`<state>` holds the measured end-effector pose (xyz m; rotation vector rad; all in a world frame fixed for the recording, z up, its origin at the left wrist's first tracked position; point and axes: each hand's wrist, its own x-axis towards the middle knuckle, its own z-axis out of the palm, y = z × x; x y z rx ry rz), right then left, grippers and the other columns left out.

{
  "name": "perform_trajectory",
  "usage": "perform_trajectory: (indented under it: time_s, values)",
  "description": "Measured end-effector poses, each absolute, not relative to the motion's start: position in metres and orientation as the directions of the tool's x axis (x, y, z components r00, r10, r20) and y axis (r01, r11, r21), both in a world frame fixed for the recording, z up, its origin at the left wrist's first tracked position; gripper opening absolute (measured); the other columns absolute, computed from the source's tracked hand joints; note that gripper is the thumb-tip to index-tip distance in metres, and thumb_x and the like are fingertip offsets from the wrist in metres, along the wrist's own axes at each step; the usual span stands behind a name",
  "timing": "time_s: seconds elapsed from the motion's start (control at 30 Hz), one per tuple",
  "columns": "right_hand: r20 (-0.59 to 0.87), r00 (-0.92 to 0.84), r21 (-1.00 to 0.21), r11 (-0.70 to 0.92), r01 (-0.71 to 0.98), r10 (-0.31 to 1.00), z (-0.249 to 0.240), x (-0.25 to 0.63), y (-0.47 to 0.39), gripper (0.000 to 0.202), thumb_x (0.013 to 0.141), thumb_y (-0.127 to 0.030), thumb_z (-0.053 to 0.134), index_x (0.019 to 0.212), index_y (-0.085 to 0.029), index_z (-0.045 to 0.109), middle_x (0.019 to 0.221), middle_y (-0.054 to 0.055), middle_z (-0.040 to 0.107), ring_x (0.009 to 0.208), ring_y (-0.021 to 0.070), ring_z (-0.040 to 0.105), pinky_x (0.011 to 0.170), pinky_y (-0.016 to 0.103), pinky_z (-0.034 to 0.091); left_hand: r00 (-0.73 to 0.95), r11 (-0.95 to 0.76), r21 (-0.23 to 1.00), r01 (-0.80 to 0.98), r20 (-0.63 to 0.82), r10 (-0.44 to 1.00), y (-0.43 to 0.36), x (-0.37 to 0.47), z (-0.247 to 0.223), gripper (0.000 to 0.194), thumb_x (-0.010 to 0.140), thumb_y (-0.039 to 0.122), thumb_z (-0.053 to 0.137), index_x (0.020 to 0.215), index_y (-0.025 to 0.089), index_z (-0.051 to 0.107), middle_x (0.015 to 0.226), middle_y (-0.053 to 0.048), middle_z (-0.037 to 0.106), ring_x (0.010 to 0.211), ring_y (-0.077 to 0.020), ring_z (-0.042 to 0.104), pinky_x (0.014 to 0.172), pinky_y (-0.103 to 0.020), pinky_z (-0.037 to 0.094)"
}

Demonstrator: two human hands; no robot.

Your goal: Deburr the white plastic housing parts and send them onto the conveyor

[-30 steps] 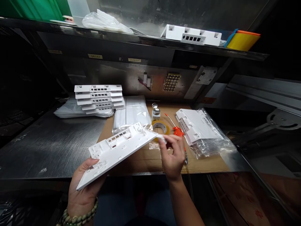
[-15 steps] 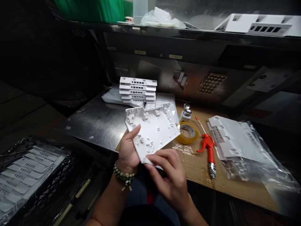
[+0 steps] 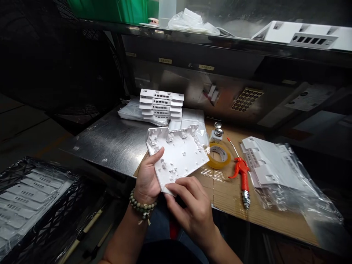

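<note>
A white plastic housing point(image 3: 183, 156), its inner side with small clips facing up, is held tilted above the bench's front edge. My left hand point(image 3: 148, 176) grips its left side, thumb over the edge, with a beaded bracelet on the wrist. At the lower corner, the fingertips of my right hand point(image 3: 189, 205) pinch a small white piece point(image 3: 168, 190); whether it is a cloth or part of the housing is hard to tell. Behind stands a stack of similar white housings point(image 3: 161, 104). To the right lie a roll of yellow tape point(image 3: 226, 156) and a red air gun point(image 3: 242, 170).
Bagged white housings point(image 3: 275, 165) lie on the cardboard point(image 3: 264, 212) at right. A bottle with a metal lid point(image 3: 216, 136) stands behind the tape. At lower left is a black crate point(image 3: 52, 220) of bagged parts. A shelf point(image 3: 187, 36) crosses above the bench.
My right hand has moved slightly left and down along the housing's lower edge towards its corner, with the small white piece. My left hand keeps its grip. The view has shifted slightly.
</note>
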<state>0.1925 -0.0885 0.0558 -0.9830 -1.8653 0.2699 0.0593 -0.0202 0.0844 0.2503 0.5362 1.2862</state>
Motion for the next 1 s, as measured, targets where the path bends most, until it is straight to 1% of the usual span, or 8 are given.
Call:
perform_trajectory:
  time_s: [0.17,0.3,0.4,0.47,0.6,0.8,0.9,1.0]
  values:
    - [0.635,0.054,-0.639,0.484,0.599,0.771,0.046,0.243,-0.074,0.016,0.094,-0.016,0.071,0.108,-0.023,0.074,0.098,0.004,0.067,0.089,0.0182,0.064,0.079,0.033,0.053,0.311,0.372,0.49,-0.789,-0.203,0.928,-0.021,0.025,0.07,0.059,0.098,0.033,0.055,0.154,0.016,0.048,0.143,-0.018,0.064,0.14,-0.0416,0.051,0.12,-0.066,0.034]
    - [0.634,0.299,-0.686,0.341,0.642,0.713,0.043,0.282,-0.068,0.011,0.094,-0.021,0.072,0.105,-0.024,0.076,0.097,0.003,0.065,0.087,0.016,0.061,0.076,0.03,0.051,0.496,0.441,0.41,-0.798,0.033,0.868,-0.029,-0.004,0.053,0.05,0.105,0.042,0.035,0.14,0.021,0.065,0.144,-0.008,0.064,0.15,-0.0341,0.033,0.124,-0.061,0.021]
    - [0.616,0.248,-0.686,0.354,0.635,0.748,0.042,0.288,-0.069,0.012,0.095,-0.02,0.072,0.106,-0.024,0.076,0.099,0.002,0.066,0.089,0.0154,0.062,0.078,0.03,0.051,0.587,0.535,0.243,-0.809,0.351,0.729,-0.034,-0.015,0.04,0.065,0.107,0.039,0.012,0.152,0.012,0.051,0.158,-0.013,0.046,0.154,-0.0292,0.024,0.126,-0.056,0.011]
    - [0.605,0.212,-0.689,0.37,0.624,0.768,0.042,0.284,-0.071,0.014,0.095,-0.019,0.071,0.107,-0.024,0.075,0.099,0.002,0.066,0.09,0.0151,0.062,0.079,0.03,0.051,0.599,0.593,0.173,-0.786,0.448,0.664,-0.036,-0.016,0.035,0.069,0.106,0.038,0.006,0.159,0.007,0.037,0.164,-0.016,0.034,0.156,-0.0285,0.018,0.126,-0.055,0.003]
    - [0.598,0.207,-0.696,0.374,0.613,0.774,0.04,0.278,-0.075,0.014,0.096,-0.018,0.07,0.108,-0.024,0.074,0.099,0.002,0.066,0.09,0.0151,0.063,0.079,0.03,0.052,0.639,0.642,0.178,-0.746,0.464,0.613,-0.038,-0.017,0.033,0.07,0.105,0.04,0.006,0.16,0.01,0.037,0.164,-0.013,0.037,0.157,-0.0279,0.013,0.124,-0.056,-0.005]
    - [0.63,0.186,-0.643,0.372,0.669,0.754,0.033,0.293,-0.068,0.013,0.095,-0.018,0.071,0.106,-0.022,0.075,0.097,0.002,0.066,0.089,0.015,0.063,0.078,0.03,0.052,0.638,0.629,0.178,-0.757,0.408,0.652,-0.04,-0.02,0.033,0.066,0.106,0.039,0.011,0.156,0.012,0.045,0.163,-0.011,0.039,0.157,-0.0296,0.016,0.125,-0.056,0.0]
    - [0.657,0.255,-0.649,0.359,0.67,0.71,0.043,0.298,-0.059,0.01,0.095,-0.018,0.071,0.104,-0.022,0.076,0.096,0.002,0.066,0.087,0.0146,0.062,0.075,0.029,0.05,0.651,0.606,0.238,-0.759,0.309,0.693,-0.044,-0.02,0.035,0.054,0.104,0.033,0.027,0.141,0.025,0.066,0.15,-0.004,0.057,0.155,-0.0298,0.024,0.126,-0.058,0.005]
    - [0.687,0.318,-0.67,0.399,0.627,0.654,0.067,0.29,-0.05,0.01,0.095,-0.019,0.072,0.104,-0.022,0.076,0.095,0.001,0.066,0.084,0.0139,0.06,0.072,0.029,0.05,0.532,0.483,0.249,-0.839,0.192,0.825,-0.053,-0.019,0.03,0.049,0.1,0.024,0.038,0.136,0.041,0.067,0.136,0.005,0.069,0.152,-0.0272,0.032,0.127,-0.057,0.011]
